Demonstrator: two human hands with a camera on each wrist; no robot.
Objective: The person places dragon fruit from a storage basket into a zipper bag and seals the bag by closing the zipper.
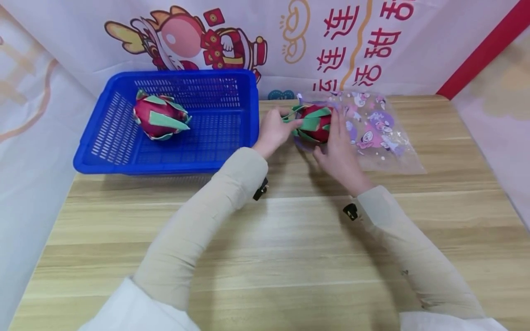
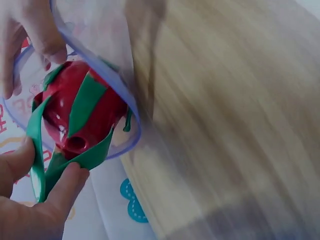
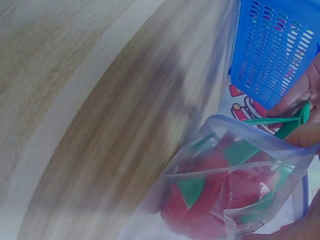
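Observation:
A toy dragon fruit (image 1: 316, 123), red with green leaves, is partly inside a clear plastic bag (image 1: 374, 133) with a purple rim and printed figures. My left hand (image 1: 274, 130) pinches the fruit's green leaf tips (image 2: 75, 162) between thumb and finger at the bag's mouth. On the other side, my right hand (image 1: 340, 154) grips the bag by its mouth, around the fruit. Through the film, the red body (image 3: 210, 200) shows in the right wrist view. The fingertips of the right hand are partly hidden there.
A blue perforated basket (image 1: 165, 166) stands at the left with another toy dragon fruit (image 1: 160, 116) in it. Behind the wooden table (image 1: 290, 257) hangs a printed white cloth (image 1: 285, 46) with red characters and a cartoon figure.

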